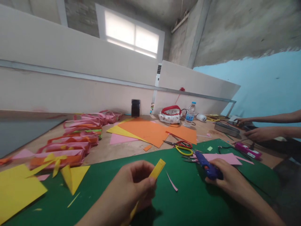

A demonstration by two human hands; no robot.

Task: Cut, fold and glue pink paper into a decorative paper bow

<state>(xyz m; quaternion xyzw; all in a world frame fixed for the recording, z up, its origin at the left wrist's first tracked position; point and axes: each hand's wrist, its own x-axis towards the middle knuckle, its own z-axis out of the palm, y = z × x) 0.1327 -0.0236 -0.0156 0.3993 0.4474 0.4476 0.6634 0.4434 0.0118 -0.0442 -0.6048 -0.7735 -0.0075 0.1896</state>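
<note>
My left hand (134, 185) is closed on a yellow paper strip (158, 167), which sticks up past my fingers above the green mat (188, 201). My right hand (223, 175) is wrapped round a blue glue gun (207, 166) that lies low over the mat, nozzle pointing left and away. A thin pink paper sliver (172, 183) lies on the mat between my hands. Scissors with red and yellow handles (182, 147) rest just beyond the glue gun.
Orange (145, 130), yellow and pink paper sheets lie mid-table. Pink paper baskets (70, 147) line the left side. A phone (135, 108), a pouch (170, 114) and a water bottle (190, 115) stand at the back. Another person's hands (256, 133) work at the right by a metal tin (227, 128).
</note>
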